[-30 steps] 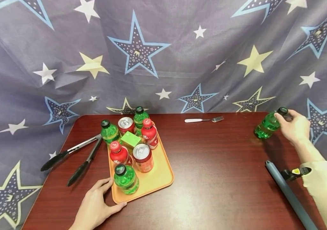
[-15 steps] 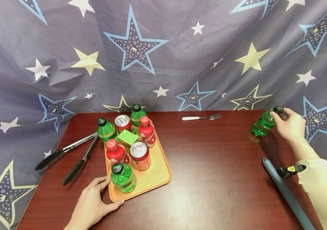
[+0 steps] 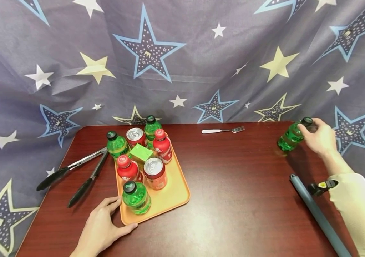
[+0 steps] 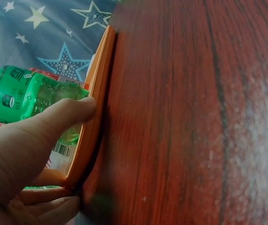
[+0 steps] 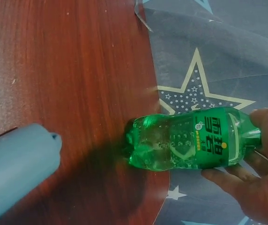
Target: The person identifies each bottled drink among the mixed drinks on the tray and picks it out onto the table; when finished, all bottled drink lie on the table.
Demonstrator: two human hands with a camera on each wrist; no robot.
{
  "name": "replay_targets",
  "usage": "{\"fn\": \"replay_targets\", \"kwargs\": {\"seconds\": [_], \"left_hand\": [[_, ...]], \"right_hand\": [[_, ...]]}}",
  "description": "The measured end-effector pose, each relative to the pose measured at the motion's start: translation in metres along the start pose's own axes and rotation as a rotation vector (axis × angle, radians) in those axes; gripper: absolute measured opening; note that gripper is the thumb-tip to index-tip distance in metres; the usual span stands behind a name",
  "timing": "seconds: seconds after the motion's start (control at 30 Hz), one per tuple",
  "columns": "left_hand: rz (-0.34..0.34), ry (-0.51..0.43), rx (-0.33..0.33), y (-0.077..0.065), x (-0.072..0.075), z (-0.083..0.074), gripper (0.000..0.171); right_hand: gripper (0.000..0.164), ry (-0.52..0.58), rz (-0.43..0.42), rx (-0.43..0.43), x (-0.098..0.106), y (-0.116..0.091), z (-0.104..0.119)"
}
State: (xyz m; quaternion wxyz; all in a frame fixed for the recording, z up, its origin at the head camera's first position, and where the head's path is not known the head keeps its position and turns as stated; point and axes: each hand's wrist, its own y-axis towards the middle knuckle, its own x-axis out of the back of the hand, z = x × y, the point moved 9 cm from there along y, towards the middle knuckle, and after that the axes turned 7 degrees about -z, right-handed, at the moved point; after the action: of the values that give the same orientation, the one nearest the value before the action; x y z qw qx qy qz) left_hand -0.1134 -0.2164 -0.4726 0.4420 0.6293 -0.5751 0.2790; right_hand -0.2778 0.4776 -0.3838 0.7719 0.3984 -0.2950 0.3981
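Observation:
At the right back of the table, my right hand (image 3: pixel 320 139) grips a green soda bottle (image 3: pixel 288 138) near its black cap. The bottle leans, its base at or just above the wood; I cannot tell which. My left hand (image 3: pixel 102 223) holds the near left corner of an orange tray (image 3: pixel 172 194), thumb on the front rim and fingers at the left side. Closest to that hand on the tray stands another green bottle (image 3: pixel 136 200). Behind it are a red bottle (image 3: pixel 127 169), a red can (image 3: pixel 156 175) and a small green box (image 3: pixel 141 153).
Further back on the tray are more green and red bottles and a second can (image 3: pixel 135 136). Black-tipped tongs (image 3: pixel 86 167) lie spread left of it. A fork (image 3: pixel 222 131) lies at the back edge. A grey-blue tube (image 3: pixel 317 214) is under the right forearm. A star-patterned curtain (image 3: pixel 201 71) hangs behind.
The head view has shifted slightly, so everything sits a little further left and higher. Both hands keep their holds on the tray and the green bottle.

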Motion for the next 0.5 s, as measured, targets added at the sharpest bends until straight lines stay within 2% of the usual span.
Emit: {"fn": "replay_targets", "kwargs": {"seconds": [0.17, 0.3, 0.5], "left_hand": [[-0.014, -0.001, 0.003, 0.000, -0.002, -0.002, 0.094], [0.001, 0.003, 0.030, -0.001, -0.004, 0.000, 0.101], [-0.003, 0.009, 0.041, -0.002, -0.001, 0.001, 0.101]], "right_hand": [[0.055, -0.033, 0.068, 0.014, 0.008, 0.007, 0.001], [0.055, -0.035, 0.094, 0.049, 0.015, 0.014, 0.013], [0.055, 0.013, 0.040, 0.061, 0.028, 0.020, 0.037]]}}
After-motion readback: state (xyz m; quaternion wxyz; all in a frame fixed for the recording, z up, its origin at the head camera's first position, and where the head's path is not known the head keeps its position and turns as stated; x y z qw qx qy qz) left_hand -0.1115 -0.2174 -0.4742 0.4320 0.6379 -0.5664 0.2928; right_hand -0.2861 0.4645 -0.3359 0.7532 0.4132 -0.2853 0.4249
